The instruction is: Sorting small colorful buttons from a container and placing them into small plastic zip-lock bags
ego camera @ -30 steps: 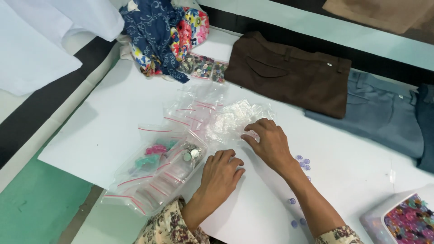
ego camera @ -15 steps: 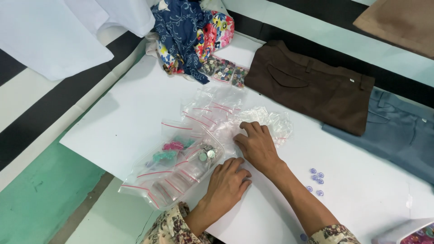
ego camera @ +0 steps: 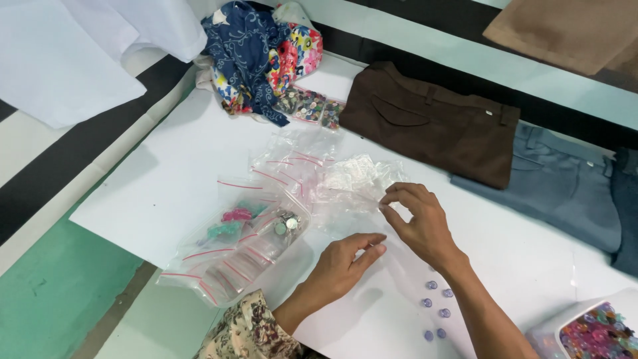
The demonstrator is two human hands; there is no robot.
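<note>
My right hand [ego camera: 420, 225] pinches the edge of a clear plastic zip bag [ego camera: 355, 189] with thumb and fingertips, slightly above the white table [ego camera: 166, 179]. My left hand [ego camera: 344, 264] lies just below it, fingers stretched toward the right hand and holding the same bag's near edge. To the left lies a pile of small zip bags with red strips [ego camera: 242, 233]; some hold pink, teal and silver buttons. Several loose lilac buttons [ego camera: 435, 311] lie by my right forearm.
Folded brown trousers [ego camera: 432, 119] and grey-blue trousers [ego camera: 551, 186] lie at the back right. Floral cloth [ego camera: 262, 53] and white fabric [ego camera: 66, 60] sit at the back left, with bagged buttons [ego camera: 311, 106] beside them. A tub of coloured buttons [ego camera: 598, 332] stands at the bottom right.
My right hand has gone from pressing flat on the bags to pinching the clear bag's edge. My left hand's fingers have stretched out toward it. The view has shifted.
</note>
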